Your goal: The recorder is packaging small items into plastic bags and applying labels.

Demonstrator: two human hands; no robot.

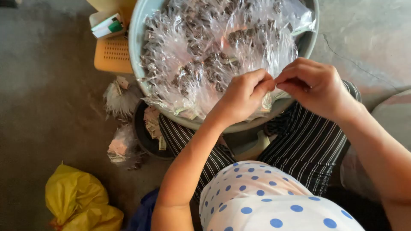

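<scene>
Left hand (242, 96) and right hand (314, 85) met over the near rim of the grey basin (136, 25), fingers pinched narrow on a small clear packet (267, 102), apparently to work its top edge, more packets (205, 47) heaped just beyond.

I sit low over a bare grey concrete floor (51, 85), rough and faintly cracked at my upper right. A crumpled yellow plastic bag (79, 205) lies at my lower left, and a yellow perforated plastic crate (112, 55) stands ahead in soft daylight.
</scene>
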